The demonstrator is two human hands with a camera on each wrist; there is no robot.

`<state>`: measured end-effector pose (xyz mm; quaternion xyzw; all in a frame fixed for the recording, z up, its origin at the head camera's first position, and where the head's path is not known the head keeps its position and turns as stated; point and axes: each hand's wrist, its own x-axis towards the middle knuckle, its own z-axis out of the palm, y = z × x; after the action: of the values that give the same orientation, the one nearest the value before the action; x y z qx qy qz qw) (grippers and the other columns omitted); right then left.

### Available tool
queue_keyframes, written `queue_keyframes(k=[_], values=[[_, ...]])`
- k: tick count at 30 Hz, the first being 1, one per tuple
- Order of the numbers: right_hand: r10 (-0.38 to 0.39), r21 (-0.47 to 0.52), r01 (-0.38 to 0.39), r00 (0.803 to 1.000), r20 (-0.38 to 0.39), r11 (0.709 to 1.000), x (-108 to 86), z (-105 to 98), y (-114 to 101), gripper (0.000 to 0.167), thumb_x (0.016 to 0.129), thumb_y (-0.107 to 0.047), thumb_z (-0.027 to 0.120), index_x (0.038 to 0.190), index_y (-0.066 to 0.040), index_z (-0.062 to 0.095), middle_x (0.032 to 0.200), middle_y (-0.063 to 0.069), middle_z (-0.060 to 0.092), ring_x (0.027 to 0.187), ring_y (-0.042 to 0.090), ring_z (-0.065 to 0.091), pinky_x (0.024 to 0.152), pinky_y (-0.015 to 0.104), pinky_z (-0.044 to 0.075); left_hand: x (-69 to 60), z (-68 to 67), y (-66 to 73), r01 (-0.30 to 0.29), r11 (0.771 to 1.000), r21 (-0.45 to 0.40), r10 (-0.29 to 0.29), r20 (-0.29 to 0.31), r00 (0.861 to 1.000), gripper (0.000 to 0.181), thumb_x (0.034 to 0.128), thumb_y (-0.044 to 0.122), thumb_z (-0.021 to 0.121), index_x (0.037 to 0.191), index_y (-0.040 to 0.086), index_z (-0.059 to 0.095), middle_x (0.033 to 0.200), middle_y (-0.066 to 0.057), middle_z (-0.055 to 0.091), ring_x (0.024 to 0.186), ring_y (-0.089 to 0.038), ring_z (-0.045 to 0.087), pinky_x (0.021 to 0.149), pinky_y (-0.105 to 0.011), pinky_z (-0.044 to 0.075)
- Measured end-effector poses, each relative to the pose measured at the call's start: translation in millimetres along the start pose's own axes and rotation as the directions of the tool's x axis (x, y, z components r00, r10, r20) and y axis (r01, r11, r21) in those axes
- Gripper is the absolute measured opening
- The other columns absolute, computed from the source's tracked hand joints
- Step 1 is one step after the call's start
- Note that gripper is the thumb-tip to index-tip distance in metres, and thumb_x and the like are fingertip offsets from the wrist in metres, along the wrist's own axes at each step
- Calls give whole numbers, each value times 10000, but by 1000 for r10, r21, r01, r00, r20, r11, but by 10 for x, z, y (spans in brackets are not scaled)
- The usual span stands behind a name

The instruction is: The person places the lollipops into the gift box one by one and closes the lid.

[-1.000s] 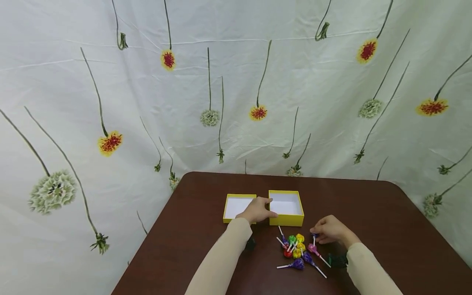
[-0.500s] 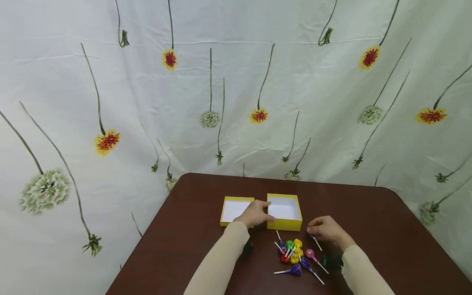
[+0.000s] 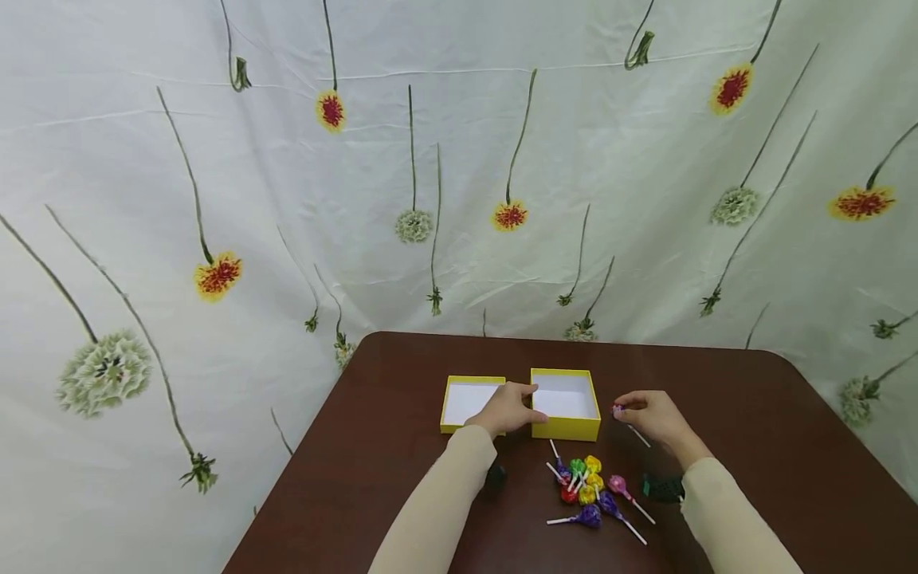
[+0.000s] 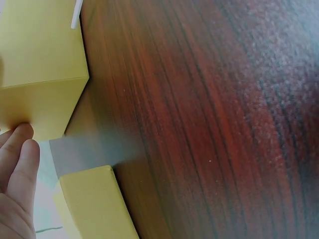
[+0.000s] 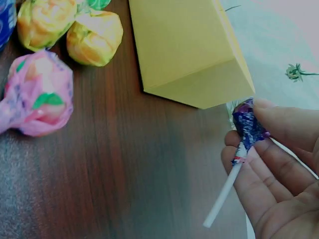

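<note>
The yellow box (image 3: 565, 429) with a white inside stands open at mid-table. My left hand (image 3: 504, 408) touches its left side; in the left wrist view the fingertips of my left hand (image 4: 17, 174) lie against the box wall (image 4: 42, 107). Just right of the box, my right hand (image 3: 656, 416) pinches a purple-wrapped lollipop (image 5: 247, 124) between thumb and fingers, its white stick slanting down. Nearer the front lies a pile of lollipops in several colours, with a yellow one (image 3: 592, 464), a pink one (image 3: 618, 484) and a purple one (image 3: 590, 516).
A shallow yellow lid (image 3: 473, 395) with a white inside lies left of the box, partly behind my left hand. Behind the brown table (image 3: 402, 359) hangs a white cloth (image 3: 459, 263) printed with flowers. Dark green bands show at both wrists.
My right hand has lifted the purple lollipop from beside the pink one and moved it back, near the box's right side. The left hand has stayed at the box.
</note>
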<state>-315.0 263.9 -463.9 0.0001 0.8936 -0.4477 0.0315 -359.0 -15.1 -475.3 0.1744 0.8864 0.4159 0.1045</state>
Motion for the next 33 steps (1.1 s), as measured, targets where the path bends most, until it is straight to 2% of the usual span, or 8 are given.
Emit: queue_keyframes(k=[5, 13, 20, 33], values=[[-9, 20, 9, 1000, -28, 1000, 21, 2, -68, 302, 956, -79, 663, 1211, 82, 660, 1134, 248, 696, 961, 293, 696, 875, 459, 588, -7, -16, 16, -9, 1000, -9, 9, 16, 1000, 666, 872, 287, 793, 1453, 88, 537, 1494, -102, 533, 1390, -287, 493, 1085, -430, 477], [-44, 33, 46, 997, -64, 998, 27, 24, -212, 266, 944, -50, 672, 1176, 79, 680, 1109, 245, 714, 930, 278, 703, 829, 432, 598, -7, -20, 10, -8, 1000, -12, 9, 14, 1000, 661, 867, 297, 797, 1448, 103, 547, 1482, -98, 547, 1382, -286, 502, 1076, -428, 485], [-63, 56, 64, 998, -31, 996, 61, 80, -364, 254, 943, -48, 675, 1168, 64, 703, 1130, 239, 706, 946, 265, 701, 851, 416, 606, -19, -18, -3, 2, 999, -32, -2, 10, 1000, 654, 860, 291, 804, 1439, 112, 559, 1470, -90, 560, 1373, -272, 513, 1069, -414, 492], [-205, 14, 204, 978, 35, 979, 193, 250, -537, 258, 931, -18, 676, 1174, 61, 710, 1091, 200, 730, 1018, 328, 704, 863, 434, 603, 5, -5, 3, 5, 1000, -17, -5, -11, 1000, 658, 847, 299, 817, 1421, 87, 574, 1445, -108, 579, 1351, -270, 531, 1074, -421, 486]])
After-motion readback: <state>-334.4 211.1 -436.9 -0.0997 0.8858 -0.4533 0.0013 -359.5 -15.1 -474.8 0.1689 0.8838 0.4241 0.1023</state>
